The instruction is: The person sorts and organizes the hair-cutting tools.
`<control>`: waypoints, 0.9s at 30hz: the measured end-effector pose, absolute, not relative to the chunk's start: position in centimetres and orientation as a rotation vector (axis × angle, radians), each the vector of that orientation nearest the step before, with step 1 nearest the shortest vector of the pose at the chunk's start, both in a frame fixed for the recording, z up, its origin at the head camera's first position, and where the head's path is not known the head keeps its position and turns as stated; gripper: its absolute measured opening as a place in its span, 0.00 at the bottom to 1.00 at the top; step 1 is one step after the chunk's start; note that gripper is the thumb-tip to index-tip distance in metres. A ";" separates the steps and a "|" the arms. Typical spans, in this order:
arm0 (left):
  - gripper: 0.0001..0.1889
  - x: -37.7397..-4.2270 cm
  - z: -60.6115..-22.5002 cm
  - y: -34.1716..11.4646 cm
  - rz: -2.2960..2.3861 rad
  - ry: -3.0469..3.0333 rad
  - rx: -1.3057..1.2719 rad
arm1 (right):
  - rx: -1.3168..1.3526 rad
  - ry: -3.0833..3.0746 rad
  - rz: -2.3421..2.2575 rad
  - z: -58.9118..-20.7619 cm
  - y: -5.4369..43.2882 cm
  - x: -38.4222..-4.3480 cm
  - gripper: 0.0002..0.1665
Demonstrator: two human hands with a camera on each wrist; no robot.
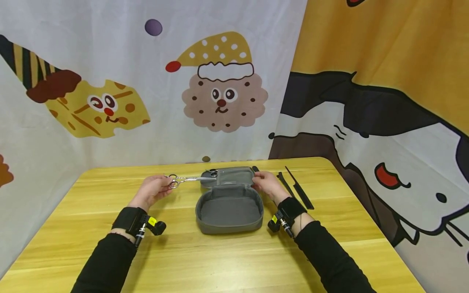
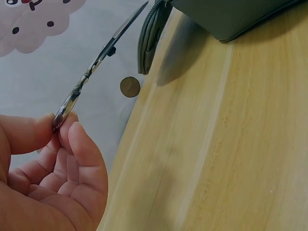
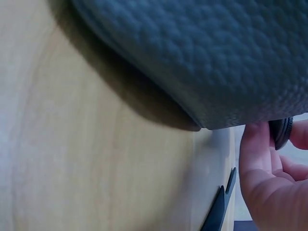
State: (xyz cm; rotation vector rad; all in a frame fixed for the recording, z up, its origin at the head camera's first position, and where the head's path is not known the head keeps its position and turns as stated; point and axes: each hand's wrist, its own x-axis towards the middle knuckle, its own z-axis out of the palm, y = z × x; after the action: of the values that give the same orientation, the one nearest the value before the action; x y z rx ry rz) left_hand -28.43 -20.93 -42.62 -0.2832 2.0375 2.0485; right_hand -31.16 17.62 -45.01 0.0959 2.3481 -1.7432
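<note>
A grey zip case [image 1: 229, 228] stands open on the table, its lid [image 1: 239, 176] folded back behind the body. By their finger rings, my left hand [image 1: 155, 188] pinches silver scissors [image 1: 187, 179] between thumb and fingers. The blades point right, with the tips at the left part of the lid's inner side. Another pair of scissors [image 1: 212, 171] shows its rings at the lid's far left. My right hand [image 1: 270, 184] pinches the lid's right edge between thumb and fingers. In the right wrist view, the case body [image 3: 202, 57] hides most of the lid.
Right of the case lie a black tail comb [image 1: 302, 194] and another slim black tool [image 1: 285, 182], partly hidden by the right hand and wrist. The wooden table [image 1: 205, 264] ends at the back against a printed curtain [image 1: 146, 146].
</note>
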 end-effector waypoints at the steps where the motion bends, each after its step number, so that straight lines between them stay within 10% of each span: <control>1: 0.08 -28.4 -42.6 -21.0 2.050 2.037 -0.285 | 0.086 2.351 -1.758 -45.0 17.6 -31.1 0.29; 27: 0.05 -28.2 -42.5 -20.1 2.103 2.020 -0.276 | -0.042 2.323 -2.105 -45.3 17.2 -30.5 0.25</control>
State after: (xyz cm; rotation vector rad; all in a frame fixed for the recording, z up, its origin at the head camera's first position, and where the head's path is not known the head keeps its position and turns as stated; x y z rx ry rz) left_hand -28.24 -20.08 -42.53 -0.2756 2.0201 2.1028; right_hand -30.46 17.17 -45.30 -0.0424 2.3232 -2.1049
